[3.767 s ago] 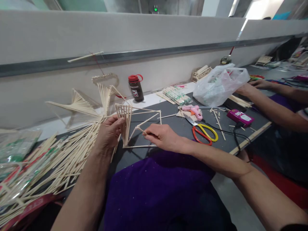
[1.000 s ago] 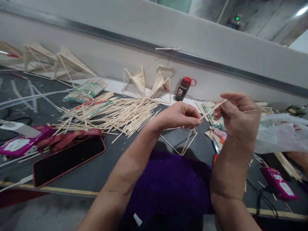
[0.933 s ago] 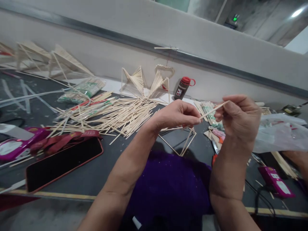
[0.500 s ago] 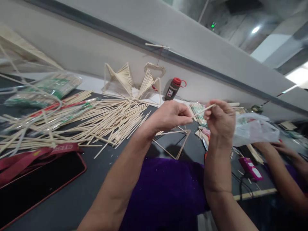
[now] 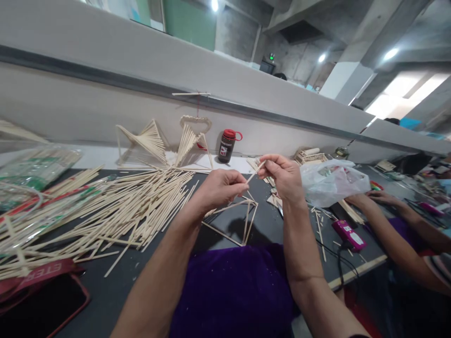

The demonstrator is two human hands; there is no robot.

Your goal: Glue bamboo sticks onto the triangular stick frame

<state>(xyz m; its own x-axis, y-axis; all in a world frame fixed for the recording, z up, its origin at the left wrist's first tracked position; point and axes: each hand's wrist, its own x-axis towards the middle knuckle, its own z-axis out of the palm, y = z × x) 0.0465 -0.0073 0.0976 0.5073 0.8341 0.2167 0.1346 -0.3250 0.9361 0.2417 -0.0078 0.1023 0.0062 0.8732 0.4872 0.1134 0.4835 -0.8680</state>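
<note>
A short wooden stick runs between my two hands above the dark table. My left hand pinches its lower end between thumb and fingers. The upper end is in the closed fingers of my right hand. Beneath and just behind my hands, a frame of joined sticks rests on the table, partly covered by my left hand. Left of my left hand spreads a large loose pile of wooden sticks.
Against the wall stand a twisted stick model and a dark bottle with red lid. At right are a plastic bag, a magenta device and another person's arms. A phone lies front left.
The camera view has turned and tilted up, so the scene sits lower and further left. Both hands still hold the stick, which is now steeper between them.
</note>
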